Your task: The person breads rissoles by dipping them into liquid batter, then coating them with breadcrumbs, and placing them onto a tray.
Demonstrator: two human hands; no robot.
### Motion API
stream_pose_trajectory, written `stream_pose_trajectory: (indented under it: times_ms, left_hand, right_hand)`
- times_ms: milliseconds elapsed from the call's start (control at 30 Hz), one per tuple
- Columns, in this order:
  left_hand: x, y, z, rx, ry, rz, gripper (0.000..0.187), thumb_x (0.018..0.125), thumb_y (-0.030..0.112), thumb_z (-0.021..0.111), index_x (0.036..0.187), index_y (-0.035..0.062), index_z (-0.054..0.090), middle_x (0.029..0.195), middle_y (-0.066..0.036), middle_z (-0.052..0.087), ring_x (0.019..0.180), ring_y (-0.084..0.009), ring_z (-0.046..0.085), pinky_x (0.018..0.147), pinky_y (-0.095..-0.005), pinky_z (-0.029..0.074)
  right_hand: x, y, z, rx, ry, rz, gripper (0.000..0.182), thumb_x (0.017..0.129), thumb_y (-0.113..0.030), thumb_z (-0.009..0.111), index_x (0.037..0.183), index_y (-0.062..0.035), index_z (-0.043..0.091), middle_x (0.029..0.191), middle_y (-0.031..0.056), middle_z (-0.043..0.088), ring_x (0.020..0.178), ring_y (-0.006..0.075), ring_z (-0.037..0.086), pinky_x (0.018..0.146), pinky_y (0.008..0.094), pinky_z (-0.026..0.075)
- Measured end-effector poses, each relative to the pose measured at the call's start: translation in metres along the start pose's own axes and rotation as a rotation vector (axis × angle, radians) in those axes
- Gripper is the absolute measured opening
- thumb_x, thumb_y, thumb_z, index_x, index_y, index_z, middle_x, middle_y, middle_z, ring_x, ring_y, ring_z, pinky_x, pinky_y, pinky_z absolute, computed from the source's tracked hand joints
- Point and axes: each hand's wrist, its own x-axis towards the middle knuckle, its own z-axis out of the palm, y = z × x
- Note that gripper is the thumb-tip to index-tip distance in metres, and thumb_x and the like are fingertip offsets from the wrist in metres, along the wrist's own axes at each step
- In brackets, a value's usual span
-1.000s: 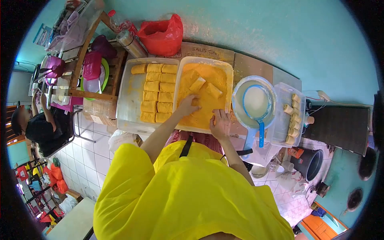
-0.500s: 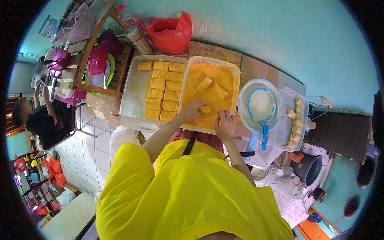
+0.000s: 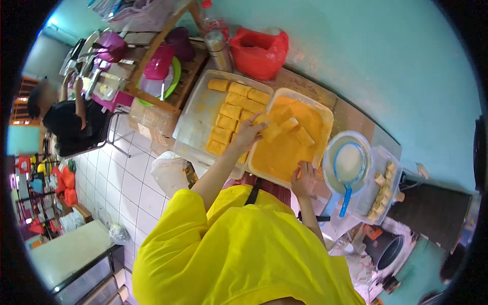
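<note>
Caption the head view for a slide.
Left hand and right hand at a tub of orange crumbs, beside rows of orange rolls.

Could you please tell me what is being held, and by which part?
The left hand seems to hold a coated roll; blur hides by which part.

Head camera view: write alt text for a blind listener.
A person's left hand is at the left edge of a tub of orange crumbs; the right hand is at its near right corner. A tray of coated rolls stands left, a bowl of white liquid and boxed pale rolls right.
</note>
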Motion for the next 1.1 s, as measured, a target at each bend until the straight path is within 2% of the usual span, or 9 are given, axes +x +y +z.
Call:
stream_pose_trajectory:
  times_ms: [200,300,400,633,700,767,867,1000,1100]
  left_hand:
    - [0.054,0.053,-0.096,-0.139,0.718,0.179,0.066,0.076,0.014,0.073,0.13,0.0081,0.036,0.096,-0.008,0.063,0.072,-0.0188,0.059,0.059,-0.0326,0.048]
    - [0.13,0.047,-0.198,-0.299,0.551,0.065,0.071,0.075,0.016,0.075,0.132,0.0073,0.033,0.099,-0.007,0.061,0.076,-0.0212,0.059,0.063,-0.0381,0.048]
    - [0.188,0.045,-0.222,-0.432,0.836,0.161,0.06,0.078,0.015,0.071,0.127,0.0032,0.04,0.108,-0.011,0.057,0.088,-0.0257,0.058,0.073,-0.0427,0.047]
    - [0.148,0.065,-0.135,0.066,1.059,0.228,0.052,0.086,0.019,0.057,0.13,-0.0031,0.04,0.124,-0.014,0.047,0.115,-0.0258,0.043,0.092,-0.0392,0.039]
    - [0.127,0.039,-0.107,0.254,1.019,0.498,0.051,0.088,0.019,0.053,0.132,-0.0031,0.039,0.127,-0.014,0.045,0.119,-0.0246,0.04,0.095,-0.0367,0.037]
    - [0.07,0.012,-0.036,0.424,0.661,0.933,0.041,0.088,0.013,0.05,0.126,-0.0024,0.045,0.119,-0.013,0.051,0.111,-0.0223,0.047,0.094,-0.0343,0.038]
    - [0.001,-0.031,0.032,0.144,0.092,0.371,0.032,0.085,0.009,0.055,0.116,-0.0013,0.055,0.102,-0.009,0.061,0.1,-0.0198,0.056,0.091,-0.0294,0.041]
    - [-0.006,-0.131,0.051,1.132,0.487,0.353,0.046,0.076,0.014,0.066,0.118,0.0011,0.054,0.108,-0.015,0.06,0.111,-0.0272,0.054,0.094,-0.0339,0.041]
    - [0.011,-0.157,0.06,1.23,0.506,0.205,0.064,0.069,0.017,0.071,0.127,0.0027,0.046,0.12,-0.019,0.051,0.119,-0.0342,0.045,0.098,-0.0397,0.038]
  right_hand:
    - [0.003,-0.005,-0.005,-0.023,-0.05,0.0,0.019,0.072,-0.005,0.057,0.092,-0.0041,0.057,0.088,0.0114,0.058,0.081,0.0302,0.055,0.072,0.0409,0.04]
    - [0.003,-0.007,-0.006,-0.03,-0.05,-0.005,0.02,0.072,-0.004,0.057,0.092,-0.0043,0.057,0.087,0.0113,0.058,0.081,0.0298,0.055,0.072,0.0405,0.039]
    - [0.006,-0.005,-0.002,-0.042,-0.053,-0.008,0.021,0.07,-0.004,0.057,0.092,-0.0045,0.057,0.087,0.0111,0.058,0.081,0.0293,0.055,0.073,0.0403,0.039]
    - [0.003,-0.005,-0.004,-0.022,-0.058,0.015,0.02,0.071,-0.004,0.057,0.091,-0.0046,0.056,0.086,0.0113,0.056,0.082,0.0287,0.055,0.073,0.0401,0.039]
    - [0.004,-0.004,-0.004,-0.01,-0.046,0.015,0.019,0.071,-0.004,0.057,0.091,-0.0048,0.056,0.086,0.0114,0.056,0.082,0.0289,0.054,0.072,0.04,0.04]
    - [0.004,-0.005,-0.005,-0.009,-0.046,0.028,0.019,0.072,-0.003,0.057,0.09,-0.005,0.056,0.086,0.0115,0.056,0.081,0.0293,0.054,0.072,0.0399,0.04]
    - [0.004,-0.008,-0.01,-0.013,-0.054,0.055,0.018,0.071,-0.003,0.057,0.09,-0.0052,0.056,0.085,0.0116,0.056,0.079,0.0302,0.054,0.071,0.0399,0.04]
    - [0.004,-0.005,-0.007,0.004,-0.029,0.039,0.019,0.071,-0.003,0.058,0.089,-0.0054,0.056,0.085,0.0115,0.056,0.077,0.0308,0.053,0.07,0.0399,0.04]
    - [0.002,-0.002,-0.005,-0.011,-0.026,0.041,0.019,0.07,-0.003,0.059,0.089,-0.0054,0.056,0.085,0.0114,0.055,0.077,0.0305,0.053,0.07,0.04,0.04]
